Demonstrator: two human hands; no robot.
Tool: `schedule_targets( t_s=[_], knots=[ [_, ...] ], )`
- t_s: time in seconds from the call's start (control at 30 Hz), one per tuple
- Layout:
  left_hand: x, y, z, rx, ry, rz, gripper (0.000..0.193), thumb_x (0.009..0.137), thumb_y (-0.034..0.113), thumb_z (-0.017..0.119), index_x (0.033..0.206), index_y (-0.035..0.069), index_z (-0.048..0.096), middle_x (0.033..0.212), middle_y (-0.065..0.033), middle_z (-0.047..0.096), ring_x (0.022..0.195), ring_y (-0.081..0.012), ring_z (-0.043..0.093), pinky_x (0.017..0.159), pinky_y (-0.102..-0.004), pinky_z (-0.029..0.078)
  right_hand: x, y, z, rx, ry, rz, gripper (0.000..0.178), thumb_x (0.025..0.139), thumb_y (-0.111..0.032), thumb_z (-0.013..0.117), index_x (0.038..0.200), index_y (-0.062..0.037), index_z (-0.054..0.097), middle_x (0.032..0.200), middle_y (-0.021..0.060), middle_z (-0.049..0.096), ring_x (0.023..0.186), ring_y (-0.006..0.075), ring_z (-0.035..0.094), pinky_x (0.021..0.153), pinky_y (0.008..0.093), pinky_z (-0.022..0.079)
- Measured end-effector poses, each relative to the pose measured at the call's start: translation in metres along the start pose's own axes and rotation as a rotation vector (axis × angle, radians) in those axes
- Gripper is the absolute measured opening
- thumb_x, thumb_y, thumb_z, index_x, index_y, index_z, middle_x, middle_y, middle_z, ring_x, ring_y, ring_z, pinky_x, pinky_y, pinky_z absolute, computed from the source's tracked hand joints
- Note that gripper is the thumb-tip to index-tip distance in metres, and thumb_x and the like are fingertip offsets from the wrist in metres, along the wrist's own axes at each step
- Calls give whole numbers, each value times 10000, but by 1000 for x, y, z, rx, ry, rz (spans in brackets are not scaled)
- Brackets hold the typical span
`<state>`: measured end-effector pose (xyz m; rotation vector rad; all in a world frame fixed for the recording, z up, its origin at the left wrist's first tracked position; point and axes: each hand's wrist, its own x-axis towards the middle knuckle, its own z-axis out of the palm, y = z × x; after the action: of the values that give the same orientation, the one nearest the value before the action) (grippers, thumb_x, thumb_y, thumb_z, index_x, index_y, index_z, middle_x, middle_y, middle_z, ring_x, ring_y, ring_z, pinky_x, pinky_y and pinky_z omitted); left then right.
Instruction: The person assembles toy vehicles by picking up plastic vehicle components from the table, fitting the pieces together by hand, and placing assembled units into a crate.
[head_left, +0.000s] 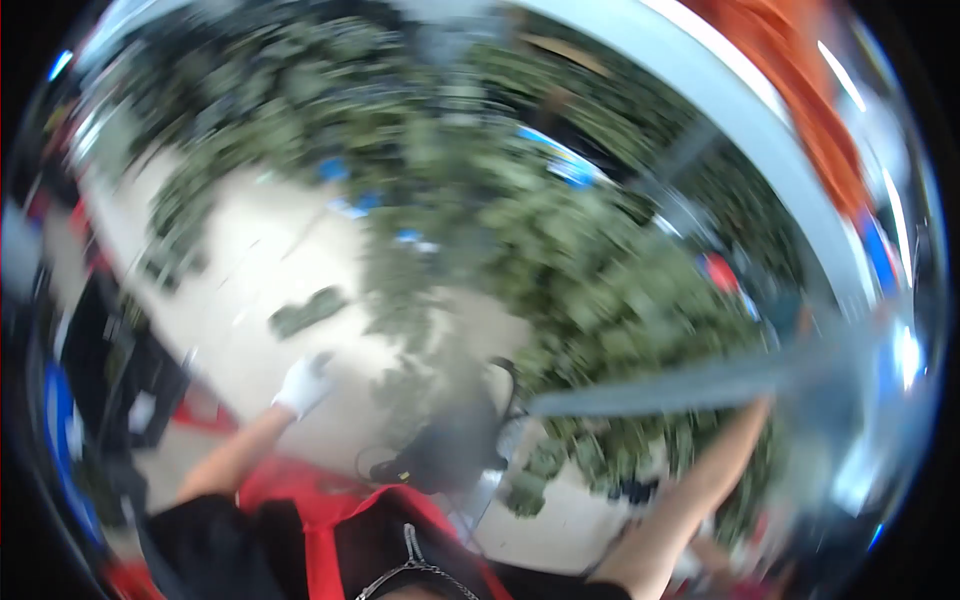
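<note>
The white-gloved left hand (pixel 303 384) hovers over the pale flat worktop (pixel 250 290), its fingers too blurred to read, beside the heaped green leafy plant cuttings (pixel 600 290) at the right edge, where the right hand is hidden past its bare forearm (pixel 700 490).

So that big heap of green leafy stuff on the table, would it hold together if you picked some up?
Probably not. The green heap looks like loose clumps, with bits scattered apart on the pale table, so it would likely crumble and shed. It seems light and floppy. The gloved left hand is near those scraps, though blur hides detail.
</note>
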<state>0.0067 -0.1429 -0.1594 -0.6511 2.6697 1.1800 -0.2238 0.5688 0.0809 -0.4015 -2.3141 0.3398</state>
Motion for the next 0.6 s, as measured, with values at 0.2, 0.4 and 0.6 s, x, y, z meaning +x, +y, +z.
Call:
schedule_targets(
  t_s=[0.2,0.4,0.6],
  knots=[
    [42,-59,-70,300,236,-187,485,715,348,683,1149,147,602,1034,-200,572,970,-385,568,853,-447,479,-23,39,-25,79,220,-176,208,829,-232,607,869,-34,658,851,102,617,807,252,588,715,359,489],
    [148,-160,-228,-163,794,-654,546,677,383,690,1071,7,649,1121,-242,624,1050,-357,611,893,-410,491,-41,31,-23,-121,662,-43,136,870,-107,559,794,-19,630,701,57,582,665,207,558,616,330,484],
    [281,-346,-244,-874,1170,-781,727,695,395,747,1233,-38,520,1204,-182,596,1077,-293,600,909,-372,487,-231,-314,-52,547,805,24,213,859,-191,642,953,-3,674,943,112,685,837,233,625,748,368,503]
  ],
)
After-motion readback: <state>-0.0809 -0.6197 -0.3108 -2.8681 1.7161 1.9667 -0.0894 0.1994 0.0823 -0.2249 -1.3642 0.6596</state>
